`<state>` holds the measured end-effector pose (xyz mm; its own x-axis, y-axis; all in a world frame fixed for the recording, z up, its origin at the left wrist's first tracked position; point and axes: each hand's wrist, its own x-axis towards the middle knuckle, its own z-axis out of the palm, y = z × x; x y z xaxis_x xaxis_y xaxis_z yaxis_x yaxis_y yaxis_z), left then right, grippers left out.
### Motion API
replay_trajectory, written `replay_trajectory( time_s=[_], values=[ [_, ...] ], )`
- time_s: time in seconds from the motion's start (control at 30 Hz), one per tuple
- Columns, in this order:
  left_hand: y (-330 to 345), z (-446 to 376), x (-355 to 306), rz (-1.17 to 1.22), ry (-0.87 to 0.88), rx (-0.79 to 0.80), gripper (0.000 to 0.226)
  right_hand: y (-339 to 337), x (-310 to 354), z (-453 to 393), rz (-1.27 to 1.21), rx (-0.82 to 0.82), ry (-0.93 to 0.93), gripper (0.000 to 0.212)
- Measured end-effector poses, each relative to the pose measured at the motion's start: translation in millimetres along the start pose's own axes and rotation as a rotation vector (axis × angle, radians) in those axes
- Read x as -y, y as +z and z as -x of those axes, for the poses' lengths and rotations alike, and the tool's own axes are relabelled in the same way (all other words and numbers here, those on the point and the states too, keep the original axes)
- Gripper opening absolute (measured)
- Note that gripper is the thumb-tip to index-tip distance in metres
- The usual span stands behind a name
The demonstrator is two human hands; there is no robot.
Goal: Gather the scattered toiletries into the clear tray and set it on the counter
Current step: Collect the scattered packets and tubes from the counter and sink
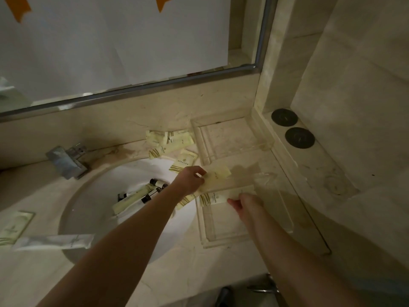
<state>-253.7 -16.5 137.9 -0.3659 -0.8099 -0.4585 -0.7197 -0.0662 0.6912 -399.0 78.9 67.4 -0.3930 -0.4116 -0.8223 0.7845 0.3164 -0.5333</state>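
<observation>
- The left hand (192, 178), at the centre of the frame, has its thumb and fingers curled round the near end of a pale yellow sachet (218, 175), pinching it; the sachet is flat and rectangular and lies slanted up to the right.
- The right hand (244, 203), just below and right of centre, pinches the right end of a white sachet (218, 197) with olive stripes and small dark lettering, its fingertips curled on the packet's edge.
- Both sachets lie over the far end of a clear tray (223, 237), a shallow, see-through rectangle with a raised rim, through which the beige marble counter (183, 273) shows. It sits on the counter just right of the sink (88, 196).
- A second clear tray (223, 138), of the same look, stands farther up the frame, against the back wall.
- Between that tray and the sink's rim, more pale yellow sachets (170, 142) lie loose in a heap, some overlapping and some with the same olive stripes.
- In the white sink bowl lie small dark-capped bottles (155, 187) and a long pale tube (132, 198), piled together.
- At the lower left of the frame, a long white wrapped packet (55, 241) lies across the sink's edge, with a flat green-printed packet (15, 227) beside it.
- A chrome tap (66, 160) stands at the sink's upper left.
- Two round black discs (292, 127) sit on the ledge at the right.
</observation>
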Motion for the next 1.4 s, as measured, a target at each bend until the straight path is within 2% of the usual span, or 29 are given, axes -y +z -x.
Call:
replay_trajectory(
  time_s=[0.1,0.23,0.43,0.53,0.6,0.7,0.77,0.9,1.0,1.1,1.17,1.27,1.4],
  values=[
    [7,-1,-4,-0.015,0.005,0.032,0.025,-3,2,-3,0.125,-0.059,0.005,0.034],
    [18,-1,-16,-0.036,0.026,0.051,0.027,-11,12,2,0.235,-0.03,0.001,0.039],
    [37,2,-32,-0.09,0.079,0.092,0.037,-33,24,12,0.217,-0.055,-0.062,0.039],
    [46,1,-36,-0.1,0.091,0.12,0.035,-40,29,17,0.231,0.035,-0.14,0.051],
    [53,0,-37,-0.106,0.099,0.139,0.031,-43,31,22,0.272,0.11,-0.21,0.043],
    [65,-2,-36,-0.112,0.105,0.155,0.03,-49,32,27,0.399,0.176,-0.347,0.008],
    [72,-1,-34,-0.144,0.112,0.159,0.033,-53,31,25,0.418,0.161,-0.364,0.014],
    [74,-2,-19,-0.277,0.133,0.065,0.035,-58,24,8,0.318,0.081,-0.265,0.025],
    [63,-5,-3,-0.254,0.055,-0.07,0.028,-59,12,-7,0.319,0.019,-0.185,0.028],
    [47,-6,11,-0.327,0.007,-0.146,0.024,-54,3,-10,0.332,0.002,-0.151,0.026],
    [39,-5,20,-0.356,-0.033,-0.189,0.026,-50,-1,-7,0.422,-0.035,-0.163,0.02],
    [32,-4,37,-0.352,-0.11,-0.16,0.042,-46,-3,-1,0.688,-0.116,-0.26,0.014],
    [34,-3,51,-0.387,-0.153,-0.112,0.034,-43,-3,1,1.019,-0.163,-0.371,0.034]
  ],
)
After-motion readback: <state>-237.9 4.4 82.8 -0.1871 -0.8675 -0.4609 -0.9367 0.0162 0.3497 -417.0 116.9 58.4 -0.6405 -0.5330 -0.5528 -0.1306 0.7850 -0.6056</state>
